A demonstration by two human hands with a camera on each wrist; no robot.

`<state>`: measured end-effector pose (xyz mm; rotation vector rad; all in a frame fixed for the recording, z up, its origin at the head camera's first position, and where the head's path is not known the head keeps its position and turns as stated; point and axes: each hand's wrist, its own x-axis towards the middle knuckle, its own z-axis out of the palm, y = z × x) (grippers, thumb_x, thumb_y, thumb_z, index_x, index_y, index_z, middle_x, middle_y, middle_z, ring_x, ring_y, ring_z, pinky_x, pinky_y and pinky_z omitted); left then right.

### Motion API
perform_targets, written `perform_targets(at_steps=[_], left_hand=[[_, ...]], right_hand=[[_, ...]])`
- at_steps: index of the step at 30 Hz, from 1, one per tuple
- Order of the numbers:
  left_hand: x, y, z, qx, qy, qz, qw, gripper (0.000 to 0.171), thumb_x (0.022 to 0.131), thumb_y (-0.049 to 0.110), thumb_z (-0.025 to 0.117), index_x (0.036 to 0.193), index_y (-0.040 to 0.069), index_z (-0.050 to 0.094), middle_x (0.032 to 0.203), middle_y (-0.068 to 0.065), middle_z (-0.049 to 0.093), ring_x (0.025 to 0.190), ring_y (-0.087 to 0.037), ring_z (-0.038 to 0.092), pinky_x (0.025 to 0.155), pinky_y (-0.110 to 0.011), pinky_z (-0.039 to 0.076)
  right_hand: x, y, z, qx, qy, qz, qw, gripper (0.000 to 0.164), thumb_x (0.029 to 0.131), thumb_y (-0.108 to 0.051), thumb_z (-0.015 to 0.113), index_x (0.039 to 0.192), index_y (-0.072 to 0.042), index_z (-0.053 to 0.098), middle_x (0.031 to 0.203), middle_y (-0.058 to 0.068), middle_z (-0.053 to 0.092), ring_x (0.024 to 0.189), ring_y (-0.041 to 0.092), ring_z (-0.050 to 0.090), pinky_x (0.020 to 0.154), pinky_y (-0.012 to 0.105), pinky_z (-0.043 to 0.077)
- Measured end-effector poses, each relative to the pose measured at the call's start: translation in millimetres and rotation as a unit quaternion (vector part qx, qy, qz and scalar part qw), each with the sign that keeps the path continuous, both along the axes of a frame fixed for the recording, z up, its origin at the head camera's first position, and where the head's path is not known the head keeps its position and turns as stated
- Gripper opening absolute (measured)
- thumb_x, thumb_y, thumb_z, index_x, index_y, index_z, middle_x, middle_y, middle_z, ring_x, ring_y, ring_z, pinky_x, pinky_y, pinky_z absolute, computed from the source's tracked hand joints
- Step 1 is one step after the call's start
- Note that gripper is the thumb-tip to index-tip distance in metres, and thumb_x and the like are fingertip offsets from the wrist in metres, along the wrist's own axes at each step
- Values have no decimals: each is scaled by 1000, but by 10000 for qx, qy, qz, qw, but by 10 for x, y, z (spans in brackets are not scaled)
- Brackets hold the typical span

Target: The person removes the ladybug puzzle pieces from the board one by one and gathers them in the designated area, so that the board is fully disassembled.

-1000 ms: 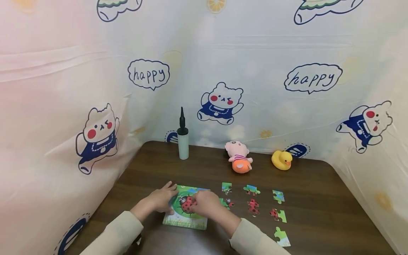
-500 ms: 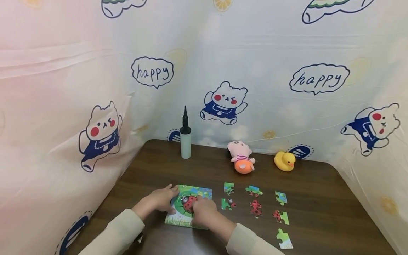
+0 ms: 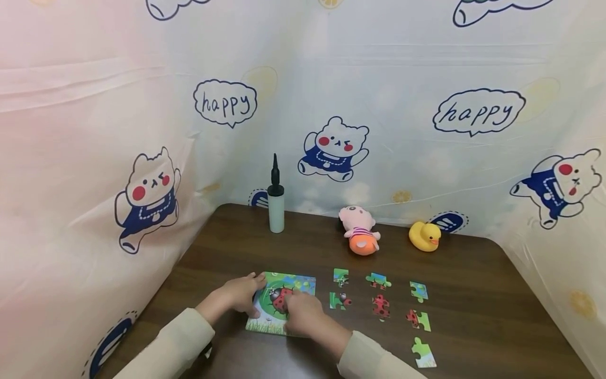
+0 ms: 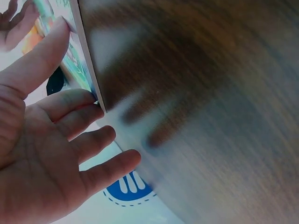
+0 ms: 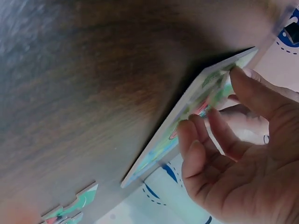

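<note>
A square board with a ladybug picture (image 3: 276,300) lies on the table, its lower right partly hidden by my right hand. My left hand (image 3: 238,295) rests at its left side. In the left wrist view the left thumb (image 4: 51,49) lies on the board's face. The other left fingers extend loosely at its edge. My right hand (image 3: 305,314) is over the board's right half, index finger by the ladybug. In the right wrist view its thumb and bent fingers touch the board (image 5: 154,151); whether a piece is between them is unclear.
Several puzzle pieces lie in rows right of the board, including a red ladybug piece (image 3: 381,306) and a lone front piece (image 3: 423,352). Farther back stand a hand pump (image 3: 276,213), a pink plush toy (image 3: 361,231) and a yellow rubber duck (image 3: 424,236).
My right hand has shifted slightly down and right over the board, showing more of its upper right. My left hand stays at the left edge. The head view has shifted a little.
</note>
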<state>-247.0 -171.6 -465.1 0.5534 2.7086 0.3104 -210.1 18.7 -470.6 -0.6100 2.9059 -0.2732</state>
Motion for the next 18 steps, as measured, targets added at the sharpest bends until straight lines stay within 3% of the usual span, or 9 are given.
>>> perform_targets(at_steps=[4,8,14,18], left_hand=[[1,-7,9,84,-48,4,10000,83,68,28,85,139,6,47,151,-10,34,138,-35,28,99,-51,39],[-9,-10,6,115,-80,16,9999,83,68,28,85,139,6,46,151,-9,33,138,-35,27,99,-51,38],[-19,-2,3,43,-160,12,9999,83,70,30,83,141,8,44,152,-9,30,139,-34,25,99,-53,37],[-15,-4,9,22,-160,34,9999,84,70,30,83,141,7,45,152,-9,31,139,-35,25,100,-52,37]], right_hand=[[-23,27,-15,-917,-167,58,9956,31,64,-16,83,84,-13,59,72,-4,55,65,12,52,53,29,43],[-46,122,49,-2042,-508,183,9774,27,67,-4,77,74,-14,53,64,-8,49,58,6,44,51,23,37],[-99,474,224,-3045,-1080,126,9463,19,76,-7,76,90,-7,64,69,-3,57,59,8,50,53,24,42],[-121,842,246,-3175,-1193,136,9406,20,80,-9,72,100,-8,68,73,-2,57,64,10,50,55,26,43]])
